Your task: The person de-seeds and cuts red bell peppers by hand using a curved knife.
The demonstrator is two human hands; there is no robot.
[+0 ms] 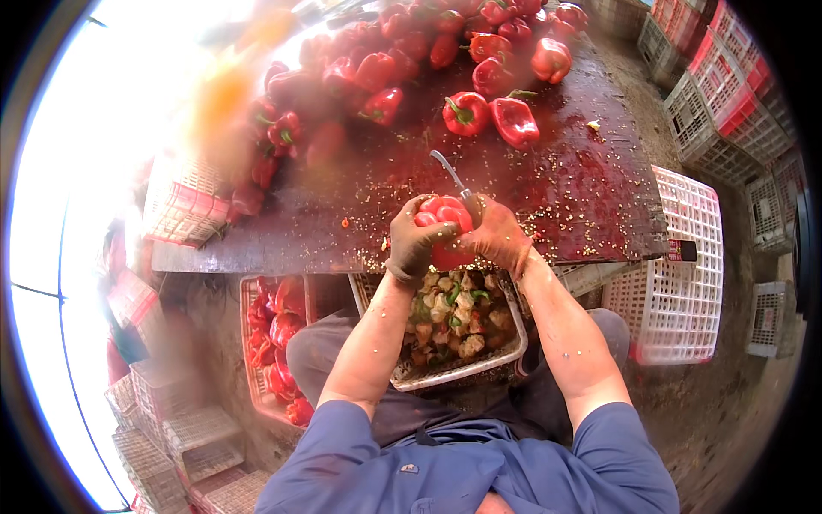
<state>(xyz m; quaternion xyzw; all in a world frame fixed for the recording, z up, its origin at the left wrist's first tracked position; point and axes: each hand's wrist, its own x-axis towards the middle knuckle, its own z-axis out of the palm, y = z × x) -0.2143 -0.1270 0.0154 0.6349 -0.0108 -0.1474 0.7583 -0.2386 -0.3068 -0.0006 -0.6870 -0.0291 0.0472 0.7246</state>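
My gloved left hand (410, 244) grips a red bell pepper (440, 209) from its left side, above the table's near edge. My right hand (499, 234), in a stained glove, holds a tool with a thin curved metal blade (448, 168) that points up and away. The thumb of that hand presses against the pepper. Its handle is mostly hidden in my fist. Below my hands, between my knees, a plastic crate (462, 378) holds pale pepper cores (443, 308) with green stems. Seeds lie scattered over the dark red, wet tabletop (398, 167).
Many whole red peppers (379, 70) are heaped across the table's far side; two (467, 114) lie nearer. At my left, a crate (247, 360) contains red pepper pieces (282, 331). A white perforated crate (690, 270) stands at my right. Stacked crates (725, 96) line both sides. Blur covers the upper left.
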